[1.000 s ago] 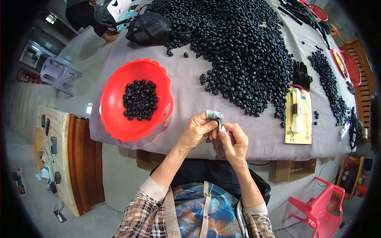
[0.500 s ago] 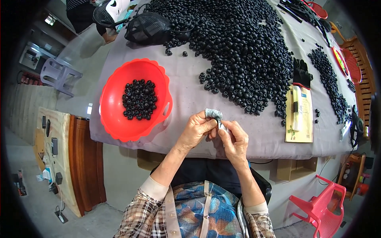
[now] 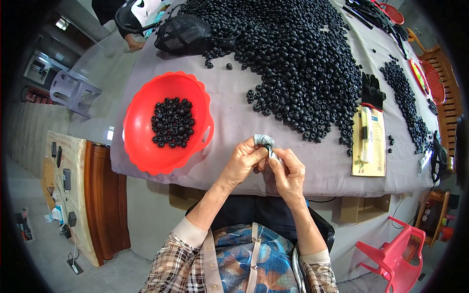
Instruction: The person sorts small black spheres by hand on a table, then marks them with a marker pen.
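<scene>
In front of me, over the near edge of the table, my left hand [image 3: 240, 160] pinches a small grey patterned cloth [image 3: 264, 139]. My right hand [image 3: 290, 173] is closed on the cloth's other side, thumb and fingertips pressed together. A small dark thing shows between the fingertips, mostly hidden in the folds; its kind cannot be made out. To the left sits a scalloped red plastic bowl [image 3: 139, 112] with a cluster of black round beads [image 3: 172, 123] in it. A large heap of similar black beads [image 3: 308, 83] spreads beyond my hands.
Right of the heap lie a yellow package [image 3: 376, 146], a black glove [image 3: 373, 93] and a second strip of beads [image 3: 403, 97]. A black mesh cap [image 3: 181, 35] lies at the far left. Below are a pink chair [image 3: 395, 254] and a cardboard box [image 3: 364, 209]. Another person's foot [image 3: 133, 44] shows at upper left.
Both hands stay almost in place, with the cloth shifting slightly between the fingers. At upper left the other person has moved a little. Bowl and beads stay put.
</scene>
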`<state>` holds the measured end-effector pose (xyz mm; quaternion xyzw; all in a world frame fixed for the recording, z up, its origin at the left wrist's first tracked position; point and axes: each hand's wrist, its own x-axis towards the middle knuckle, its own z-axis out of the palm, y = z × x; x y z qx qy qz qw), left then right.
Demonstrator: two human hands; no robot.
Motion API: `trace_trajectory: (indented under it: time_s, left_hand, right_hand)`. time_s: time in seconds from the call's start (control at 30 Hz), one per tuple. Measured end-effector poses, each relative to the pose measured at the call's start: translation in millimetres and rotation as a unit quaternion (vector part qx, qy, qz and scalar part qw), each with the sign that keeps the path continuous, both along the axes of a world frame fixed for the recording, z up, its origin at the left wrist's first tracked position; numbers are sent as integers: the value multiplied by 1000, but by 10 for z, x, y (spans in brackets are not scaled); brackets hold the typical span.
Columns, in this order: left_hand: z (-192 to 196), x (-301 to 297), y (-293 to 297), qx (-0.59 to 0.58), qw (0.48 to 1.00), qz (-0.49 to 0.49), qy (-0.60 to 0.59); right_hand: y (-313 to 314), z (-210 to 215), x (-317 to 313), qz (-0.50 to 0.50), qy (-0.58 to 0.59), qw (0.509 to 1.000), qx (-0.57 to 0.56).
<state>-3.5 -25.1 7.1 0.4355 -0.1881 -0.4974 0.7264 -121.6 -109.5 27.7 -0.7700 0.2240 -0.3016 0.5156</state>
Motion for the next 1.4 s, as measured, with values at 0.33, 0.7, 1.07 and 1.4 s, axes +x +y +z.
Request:
trace_trajectory:
  time_s: [0.33, 0.7, 1.07, 1.4]
  left_hand:
    - [-19, -3, 22, 9, 1000, 4, -10]
    - [11, 14, 13, -15, 999, -8, 49]
    - [-11, 29, 40, -66, 992, -31, 105]
    - [-45, 0, 33, -33, 998, -13, 53]
  right_hand:
    - [-34, 21, -10, 26, 14, 998, 63]
    - [-53, -1, 7, 20, 3, 985, 170]
    - [-17, -6, -20, 10, -4, 984, 178]
    - [-48, 29, 79, -40, 61, 968, 239]
